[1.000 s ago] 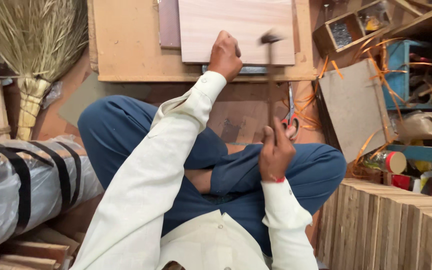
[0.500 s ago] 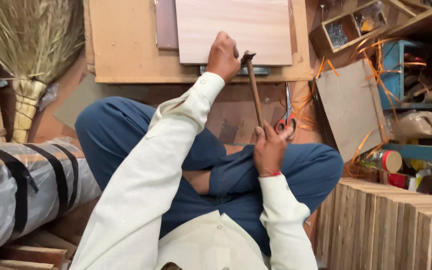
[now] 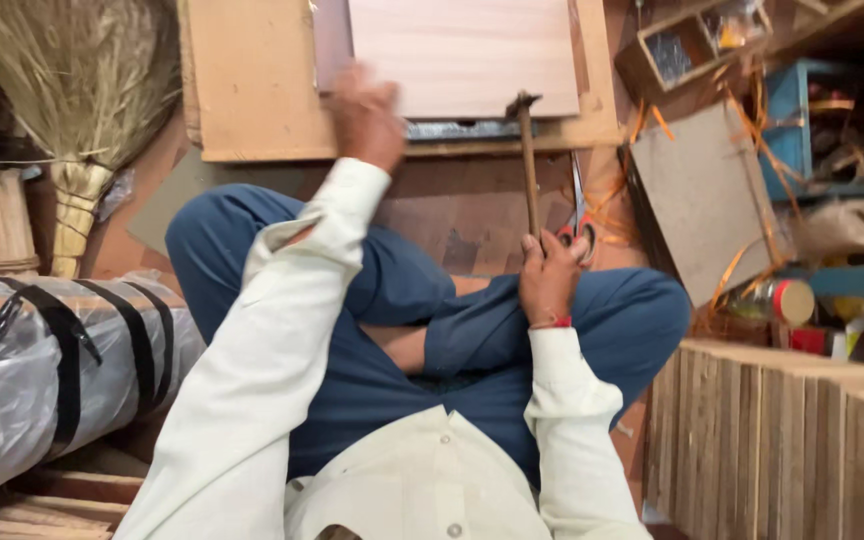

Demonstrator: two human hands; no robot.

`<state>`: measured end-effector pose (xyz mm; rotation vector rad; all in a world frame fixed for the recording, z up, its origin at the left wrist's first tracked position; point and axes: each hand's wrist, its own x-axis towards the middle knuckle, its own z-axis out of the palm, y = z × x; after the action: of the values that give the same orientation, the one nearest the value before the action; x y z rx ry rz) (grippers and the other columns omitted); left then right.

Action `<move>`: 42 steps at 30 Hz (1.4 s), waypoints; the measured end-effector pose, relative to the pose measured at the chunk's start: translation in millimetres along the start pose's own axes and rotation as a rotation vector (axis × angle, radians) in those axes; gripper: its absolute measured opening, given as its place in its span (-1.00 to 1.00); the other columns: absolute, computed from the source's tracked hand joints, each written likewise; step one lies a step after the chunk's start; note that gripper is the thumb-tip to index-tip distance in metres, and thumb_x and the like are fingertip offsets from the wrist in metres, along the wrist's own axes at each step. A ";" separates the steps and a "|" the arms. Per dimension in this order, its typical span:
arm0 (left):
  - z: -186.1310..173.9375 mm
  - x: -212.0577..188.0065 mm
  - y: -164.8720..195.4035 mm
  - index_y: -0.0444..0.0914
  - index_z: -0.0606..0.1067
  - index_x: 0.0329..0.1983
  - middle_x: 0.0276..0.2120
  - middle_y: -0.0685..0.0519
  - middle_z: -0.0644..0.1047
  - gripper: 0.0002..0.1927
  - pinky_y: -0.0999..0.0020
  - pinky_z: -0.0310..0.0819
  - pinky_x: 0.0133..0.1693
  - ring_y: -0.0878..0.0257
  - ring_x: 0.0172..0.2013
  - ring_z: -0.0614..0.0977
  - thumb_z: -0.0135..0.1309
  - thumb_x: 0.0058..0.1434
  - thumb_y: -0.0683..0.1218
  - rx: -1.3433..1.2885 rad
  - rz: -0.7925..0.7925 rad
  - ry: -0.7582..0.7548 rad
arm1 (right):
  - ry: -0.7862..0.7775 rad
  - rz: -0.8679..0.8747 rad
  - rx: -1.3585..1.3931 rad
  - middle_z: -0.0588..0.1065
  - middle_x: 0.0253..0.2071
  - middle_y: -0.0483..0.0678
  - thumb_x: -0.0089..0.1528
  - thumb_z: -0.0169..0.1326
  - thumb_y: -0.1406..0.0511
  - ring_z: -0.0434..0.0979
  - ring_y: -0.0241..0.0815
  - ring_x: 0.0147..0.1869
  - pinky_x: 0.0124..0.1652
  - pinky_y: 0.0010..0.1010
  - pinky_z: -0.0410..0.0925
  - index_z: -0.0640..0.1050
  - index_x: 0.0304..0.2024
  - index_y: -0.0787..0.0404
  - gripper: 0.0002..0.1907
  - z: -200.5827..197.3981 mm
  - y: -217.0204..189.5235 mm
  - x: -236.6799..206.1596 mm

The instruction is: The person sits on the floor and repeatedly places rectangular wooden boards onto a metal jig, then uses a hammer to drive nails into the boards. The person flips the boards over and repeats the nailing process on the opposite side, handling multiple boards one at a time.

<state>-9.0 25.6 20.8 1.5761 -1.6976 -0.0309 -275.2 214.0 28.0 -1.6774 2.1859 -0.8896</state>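
Right hand [image 3: 550, 278] was clenched around the lower end of a hammer [image 3: 528, 160] handle, fingers wrapped tight. Handle ran straight up from the fingers; the head sat at the lower edge of a pale wood panel [image 3: 462, 55], right by a dark metal strip [image 3: 457, 129] under that edge. Could not tell whether the head touched the wood.

Left hand [image 3: 364, 115] was blurred, up and left of the right-hand fingers, at the panel's lower left corner. Fingers looked curled, but what they gripped, if anything, could not be told.

Panel lay on a larger plywood board [image 3: 252, 80] on the floor, above both hands. Red-handled scissors [image 3: 578, 215] lay on the floor just right of the right-hand fingers, touching nothing held. Person sat cross-legged, blue trousers, white shirt.

Far left of the left fingers: a straw broom [image 3: 72, 90], and below it a plastic-wrapped bundle with black straps [image 3: 42, 370]. Right of the right fingers: stacked wood slats [image 3: 782, 440], a loose board [image 3: 697, 200], and a red tin [image 3: 782, 300].
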 end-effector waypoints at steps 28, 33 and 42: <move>67.5 -124.3 60.8 -0.26 0.62 -0.45 -0.33 -0.25 0.60 -0.93 -0.04 0.57 -0.24 -0.25 -0.29 0.65 0.13 0.05 -0.25 -0.136 0.311 -0.772 | -0.153 0.024 0.287 0.45 -0.60 -0.13 0.34 0.12 0.24 0.46 -0.25 -0.47 0.36 -0.32 0.03 0.63 -0.26 0.27 -0.79 -24.9 -26.8 1.2; 69.9 -129.9 66.7 -0.29 0.62 -0.47 -0.32 -0.25 0.61 -0.93 0.00 0.58 -0.22 -0.18 -0.27 0.67 0.14 0.00 -0.25 -0.056 0.355 -0.850 | -0.157 0.020 0.284 0.46 -0.60 -0.15 0.34 0.10 0.24 0.47 -0.24 -0.47 0.31 -0.34 0.07 0.62 -0.26 0.26 -0.79 -24.1 -24.6 1.8; 58.3 -125.0 73.3 -0.34 0.57 -0.39 -0.30 -0.27 0.61 -0.92 0.02 0.58 -0.22 -0.19 -0.22 0.66 0.11 0.03 -0.28 -0.141 0.277 -0.735 | -0.150 0.056 0.254 0.50 -0.60 -0.14 0.32 0.11 0.20 0.50 -0.21 -0.47 0.29 -0.34 0.10 0.65 -0.19 0.23 -0.77 -22.7 -29.0 2.1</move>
<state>-114.1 119.6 -46.3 1.2817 -2.3962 -0.6419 -265.1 214.8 63.5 -1.5038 1.9217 -0.9483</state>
